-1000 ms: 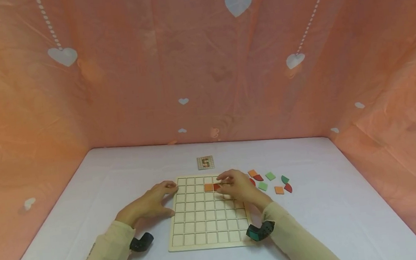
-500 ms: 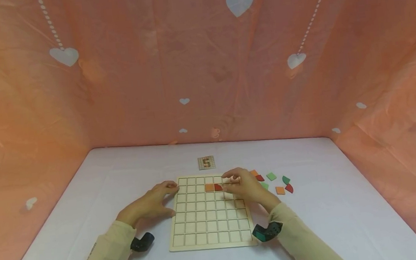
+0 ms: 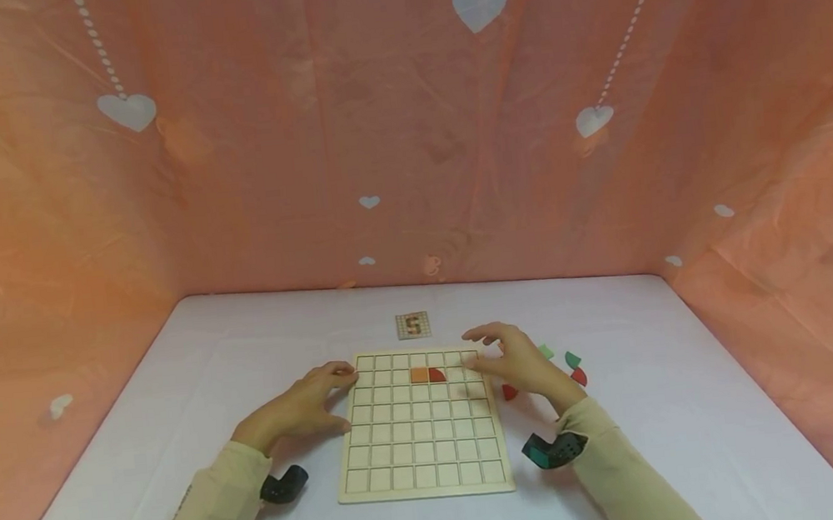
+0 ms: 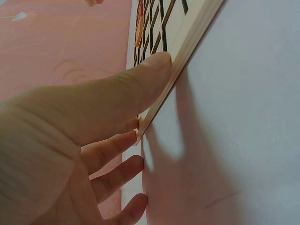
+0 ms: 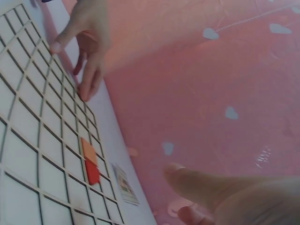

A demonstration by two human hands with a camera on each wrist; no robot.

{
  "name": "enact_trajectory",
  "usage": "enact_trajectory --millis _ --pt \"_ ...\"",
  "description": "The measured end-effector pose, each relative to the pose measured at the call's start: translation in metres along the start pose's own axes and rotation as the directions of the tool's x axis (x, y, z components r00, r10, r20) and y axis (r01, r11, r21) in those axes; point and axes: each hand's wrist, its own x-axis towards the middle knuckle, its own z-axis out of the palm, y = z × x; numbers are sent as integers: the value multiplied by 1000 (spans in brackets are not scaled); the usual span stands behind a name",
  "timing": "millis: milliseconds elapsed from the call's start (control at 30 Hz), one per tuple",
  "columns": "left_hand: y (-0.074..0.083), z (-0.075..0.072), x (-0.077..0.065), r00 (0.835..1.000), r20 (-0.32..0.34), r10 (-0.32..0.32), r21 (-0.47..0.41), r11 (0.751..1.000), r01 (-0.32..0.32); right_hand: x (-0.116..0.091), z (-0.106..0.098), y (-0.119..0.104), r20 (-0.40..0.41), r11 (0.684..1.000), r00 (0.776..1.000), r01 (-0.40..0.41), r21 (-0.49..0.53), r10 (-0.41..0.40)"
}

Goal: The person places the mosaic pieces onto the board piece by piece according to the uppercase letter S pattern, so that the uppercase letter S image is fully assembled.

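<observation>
A wooden grid board (image 3: 422, 435) lies flat on the white table. In its second row from the far edge sit an orange square tile (image 3: 419, 375) and, touching it on the right, a red quarter-round tile (image 3: 437, 374). My left hand (image 3: 302, 405) rests at the board's left edge; in the left wrist view its thumb (image 4: 157, 65) touches the rim, fingers relaxed. My right hand (image 3: 517, 363) hovers over the board's far right corner, thumb and fingers apart with nothing between them. It hides part of the loose tiles behind it.
Right of the board lie loose tiles, among them a red piece (image 3: 509, 392), a dark green piece (image 3: 572, 360), a light green square (image 3: 546, 351) and another red piece (image 3: 579, 376). A small pattern card (image 3: 413, 326) lies beyond the board. Heart-printed orange cloth (image 3: 404, 127) surrounds the table.
My right hand has moved away from the red quarter-round tile, to the right and slightly back toward the loose tiles, leaving that tile on the board. My left hand has stayed put.
</observation>
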Motion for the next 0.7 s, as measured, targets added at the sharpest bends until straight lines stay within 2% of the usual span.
enact_trajectory --millis 300,533,700 --pt "1 -1 -1 1000 11 5 0 1000 -5 -1 -19 8 -22 1000 1000 -1 -7 1" --pt "2 -2 -2 1000 13 -9 0 1000 9 -1 -31 21 -39 999 998 49 -18 -50" --pt "4 -2 -2 1000 14 -12 -3 1000 12 -1 -35 28 -41 1000 999 -5 9 6"
